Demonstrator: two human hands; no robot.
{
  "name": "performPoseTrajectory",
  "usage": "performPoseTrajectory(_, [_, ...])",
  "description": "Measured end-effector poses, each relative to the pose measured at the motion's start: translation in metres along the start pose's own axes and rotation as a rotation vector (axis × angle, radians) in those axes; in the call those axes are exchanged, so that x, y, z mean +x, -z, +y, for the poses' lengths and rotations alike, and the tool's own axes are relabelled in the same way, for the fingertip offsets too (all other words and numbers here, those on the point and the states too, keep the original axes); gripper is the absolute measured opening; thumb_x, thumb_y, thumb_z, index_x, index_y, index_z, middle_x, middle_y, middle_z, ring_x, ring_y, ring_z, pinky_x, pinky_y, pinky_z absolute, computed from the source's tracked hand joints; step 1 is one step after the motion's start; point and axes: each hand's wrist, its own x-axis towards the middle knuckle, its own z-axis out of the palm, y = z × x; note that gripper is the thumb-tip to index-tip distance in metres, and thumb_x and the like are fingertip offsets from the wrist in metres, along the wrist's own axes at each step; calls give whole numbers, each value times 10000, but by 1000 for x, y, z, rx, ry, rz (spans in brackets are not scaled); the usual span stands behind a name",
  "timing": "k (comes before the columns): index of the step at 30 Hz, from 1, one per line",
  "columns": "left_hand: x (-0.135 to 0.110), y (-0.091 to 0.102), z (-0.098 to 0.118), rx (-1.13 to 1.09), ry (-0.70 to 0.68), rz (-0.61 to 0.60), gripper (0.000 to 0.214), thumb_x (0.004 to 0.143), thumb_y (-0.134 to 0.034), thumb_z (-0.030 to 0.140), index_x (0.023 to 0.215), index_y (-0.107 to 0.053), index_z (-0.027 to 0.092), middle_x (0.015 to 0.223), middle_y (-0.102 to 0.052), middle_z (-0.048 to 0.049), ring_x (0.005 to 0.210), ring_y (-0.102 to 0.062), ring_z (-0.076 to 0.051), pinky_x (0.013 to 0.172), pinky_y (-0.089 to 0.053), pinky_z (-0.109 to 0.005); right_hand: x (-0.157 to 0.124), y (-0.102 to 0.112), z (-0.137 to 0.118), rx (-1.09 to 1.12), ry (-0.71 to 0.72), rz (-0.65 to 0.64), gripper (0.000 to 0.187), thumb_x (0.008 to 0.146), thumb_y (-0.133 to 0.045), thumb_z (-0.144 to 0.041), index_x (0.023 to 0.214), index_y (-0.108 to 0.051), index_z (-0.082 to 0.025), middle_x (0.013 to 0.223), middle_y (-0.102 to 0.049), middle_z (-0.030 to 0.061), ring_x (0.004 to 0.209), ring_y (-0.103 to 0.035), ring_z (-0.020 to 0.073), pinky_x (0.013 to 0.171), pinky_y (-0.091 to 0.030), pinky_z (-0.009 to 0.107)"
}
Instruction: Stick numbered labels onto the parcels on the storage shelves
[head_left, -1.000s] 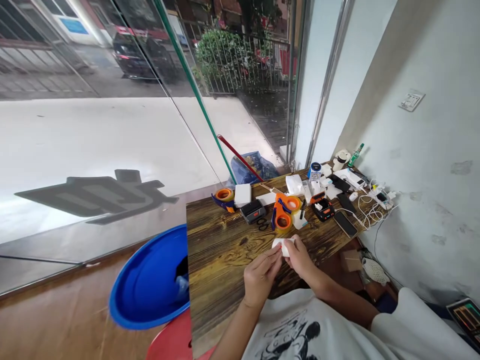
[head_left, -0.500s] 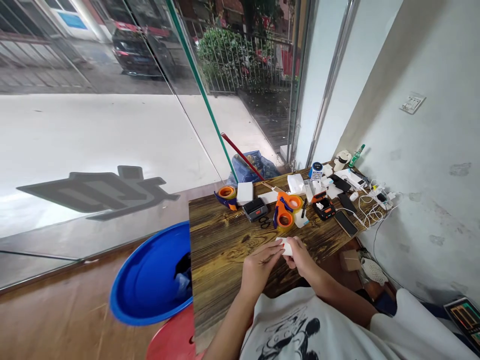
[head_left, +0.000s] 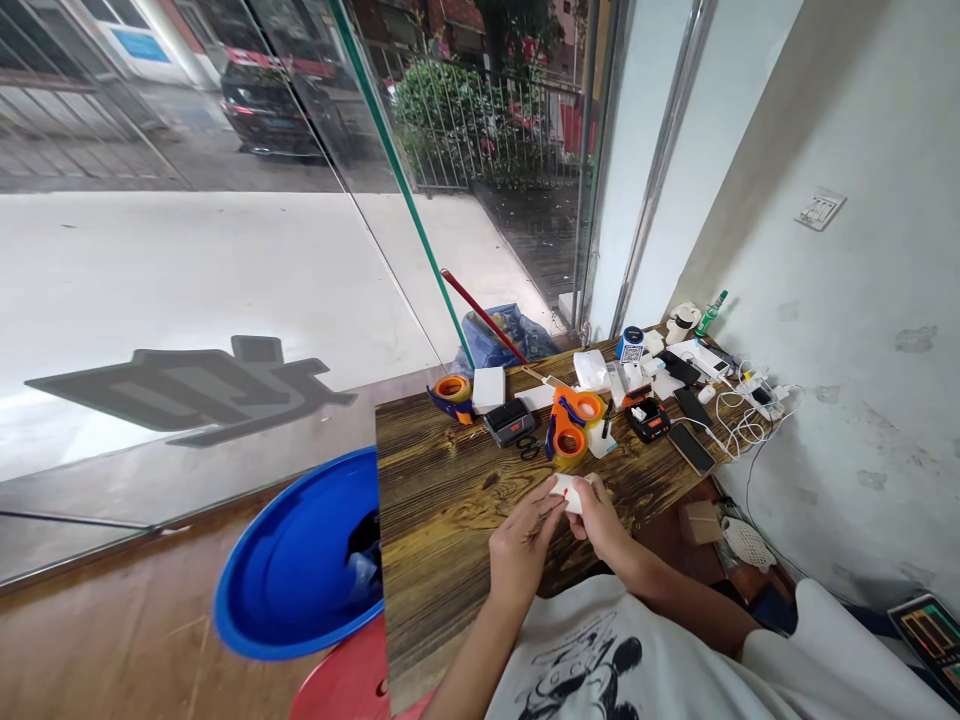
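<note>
Between my two hands is a small white item with a red mark [head_left: 568,493], held over the near part of the wooden table [head_left: 442,520]. Its exact kind is too small to make out. My left hand [head_left: 523,538] grips its left side, fingertips close to the red mark. On the other side, my right hand [head_left: 596,515] is closed around the right end, thumb on top. Just beyond the hands lie orange-and-blue tape dispensers [head_left: 570,425], black scissors [head_left: 528,447] and a small black device [head_left: 510,422].
Another tape dispenser [head_left: 452,396] and a white box [head_left: 489,388] sit at the far left edge. An orange-black device [head_left: 646,415], a phone [head_left: 691,447] and white cables [head_left: 739,425] crowd the right. A blue tub [head_left: 292,560] and a red stool [head_left: 345,675] stand left.
The fingers of my left hand have shifted slightly, and more of the white item's top with its red mark shows. Both hands keep hold of it; the camera view has moved a little.
</note>
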Motion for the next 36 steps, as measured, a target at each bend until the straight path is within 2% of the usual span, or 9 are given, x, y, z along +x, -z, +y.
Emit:
performPoseTrajectory(5, [-4, -2, -1, 28, -78, -7, 183, 965, -581, 216, 1050, -743, 226, 1181, -767, -84, 1025, -755, -230, 912, -646, -374, 1, 0, 2, -17, -8, 44, 421, 684, -590, -620, 772, -386, -262, 411, -409, -131, 338, -363, 84, 335, -168, 194])
performPoseTrajectory(8, [-3, -1, -3, 34, -94, -11, 163, 957, -593, 207, 1023, -742, 215, 1141, -780, -90, 996, -763, -223, 894, -650, -358, 0, 0, 3, -17, -26, 46, 420, 680, -598, -611, 768, -380, -264, 405, -401, -137, 331, -356, 79, 337, -167, 192])
performPoseTrajectory(11, [3, 2, -5, 8, -55, -17, 163, 962, -586, 224, 997, -745, 218, 1102, -792, -77, 966, -769, -213, 880, -649, -338, -2, -1, 2, -1, -53, 24, 432, 666, -579, -625, 770, -364, -265, 409, -416, -137, 327, -339, 71, 336, -167, 188])
performPoseTrajectory(15, [9, 7, -6, -69, 60, -85, 195, 939, -644, 327, 1084, -736, 234, 1116, -790, -63, 943, -774, -221, 826, -658, -327, -2, -2, -1, 19, -77, 8, 437, 660, -547, -642, 770, -362, -263, 400, -422, -137, 313, -328, 67, 332, -171, 189])
performPoseTrajectory(17, [10, 9, -6, -97, 89, -100, 180, 929, -661, 351, 1039, -742, 235, 1119, -789, -63, 949, -774, -232, 828, -659, -340, -1, -2, -1, 20, -72, 1, 438, 663, -556, -642, 770, -370, -260, 398, -425, -136, 305, -333, 67, 332, -169, 189])
performPoseTrajectory(21, [10, 9, -3, -103, 58, -89, 161, 950, -633, 334, 913, -754, 234, 1145, -780, -75, 973, -769, -239, 871, -648, -364, 3, -1, 4, 20, -35, 6, 431, 688, -563, -638, 766, -373, -258, 406, -430, -134, 299, -346, 69, 325, -179, 185])
performPoseTrajectory(28, [9, 9, -1, -101, 53, -76, 147, 954, -625, 302, 933, -753, 231, 1156, -777, -76, 981, -767, -232, 872, -647, -356, 6, 2, 12, 12, -15, -10, 402, 738, -589, -598, 777, -389, -252, 424, -446, -134, 307, -362, 68, 324, -197, 177])
performPoseTrajectory(36, [8, 7, -1, -113, 78, -57, 118, 917, -674, 313, 943, -763, 240, 1144, -782, -68, 959, -771, -235, 884, -648, -383, 5, 0, 9, 10, -15, 8, 455, 696, -583, -655, 774, -369, -261, 400, -417, -140, 309, -336, 67, 321, -180, 182])
